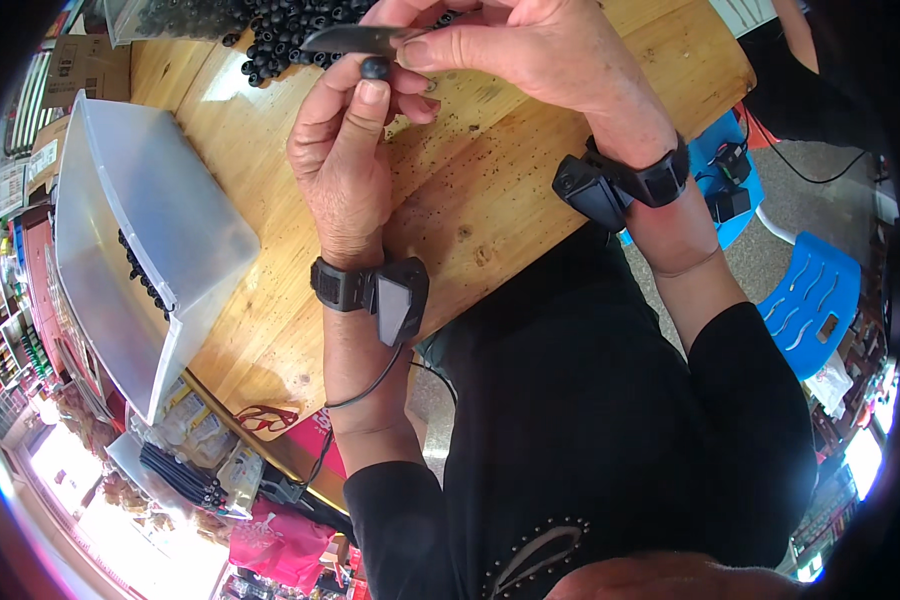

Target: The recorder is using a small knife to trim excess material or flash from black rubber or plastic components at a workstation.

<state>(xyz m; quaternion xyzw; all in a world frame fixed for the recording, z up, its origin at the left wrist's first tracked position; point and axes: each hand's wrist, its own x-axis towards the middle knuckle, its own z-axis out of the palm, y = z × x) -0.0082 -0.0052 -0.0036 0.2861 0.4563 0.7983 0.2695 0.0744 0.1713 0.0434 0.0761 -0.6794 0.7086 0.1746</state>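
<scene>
left hand pinches small round black bead, likely light, slippery: hold sides; right hand grips dark curved metal knife.

The knife blade is smooth metal; the dark ball looks smooth (slightly glossy); the table is glossy wood, the bin smooth translucent plastic, the sleeve matt cloth

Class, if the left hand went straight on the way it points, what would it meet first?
Probably the dark, curved metal knife blade, just beyond the small round black bead in the left hand; depth is unclear.
</scene>
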